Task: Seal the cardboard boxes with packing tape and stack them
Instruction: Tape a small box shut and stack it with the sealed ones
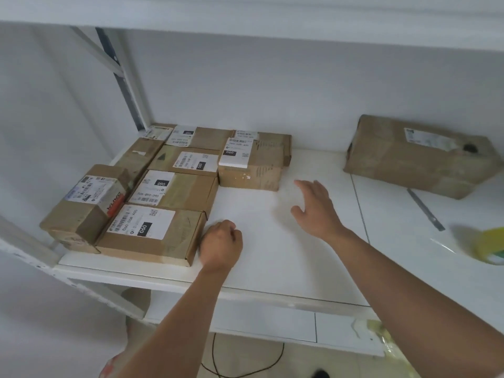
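the curled, empty left hand (221,242) touches the nearest labelled box (152,233) on the shelf (272,268), the right hand (313,207) hovers spread, so square boxes flush before taping.

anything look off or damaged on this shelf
Yes. The big box at the back right sits apart from the neat group on the left, lies askew to the shelf edge, and looks crumpled and dented. A loose metal strip lies in front of it.
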The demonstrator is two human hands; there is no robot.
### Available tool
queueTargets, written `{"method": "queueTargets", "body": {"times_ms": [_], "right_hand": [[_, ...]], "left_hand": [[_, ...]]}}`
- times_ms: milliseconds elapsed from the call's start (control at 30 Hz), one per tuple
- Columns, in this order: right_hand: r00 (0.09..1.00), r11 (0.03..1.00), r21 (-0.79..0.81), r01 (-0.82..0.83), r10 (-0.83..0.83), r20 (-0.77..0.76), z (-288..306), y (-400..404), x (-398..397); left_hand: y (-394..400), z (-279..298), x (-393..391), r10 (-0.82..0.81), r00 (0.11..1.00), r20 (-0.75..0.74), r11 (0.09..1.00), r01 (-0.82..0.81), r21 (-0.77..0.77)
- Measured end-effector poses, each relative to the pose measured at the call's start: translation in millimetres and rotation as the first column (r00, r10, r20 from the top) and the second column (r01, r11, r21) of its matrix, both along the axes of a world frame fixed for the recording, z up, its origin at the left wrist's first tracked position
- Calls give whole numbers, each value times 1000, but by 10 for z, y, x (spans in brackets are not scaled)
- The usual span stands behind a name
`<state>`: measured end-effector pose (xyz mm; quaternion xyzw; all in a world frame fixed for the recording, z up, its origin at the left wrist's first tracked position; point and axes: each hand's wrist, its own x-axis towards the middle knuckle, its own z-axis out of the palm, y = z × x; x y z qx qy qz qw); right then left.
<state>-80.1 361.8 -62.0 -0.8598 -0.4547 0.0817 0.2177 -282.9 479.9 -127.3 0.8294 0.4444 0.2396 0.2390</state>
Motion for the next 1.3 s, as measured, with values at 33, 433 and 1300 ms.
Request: {"method": "queueTargets", "body": {"times_ms": [33,433,1300], "right_hand": [[1000,1000,-22,23,-23,-11,-44,-172,56],[970,970,8,245,-245,-2,254,-1779,1084],[926,916,-141,376,-366,95,73,-4200,4927]], "left_hand": [[-49,20,63,22,1000,-17,1000,-22,-7],[-1445,450,1549,-383,919,-88,912,362,-191],[-3951,1338,4539,-472,869,-150,880,456,-130]]}}
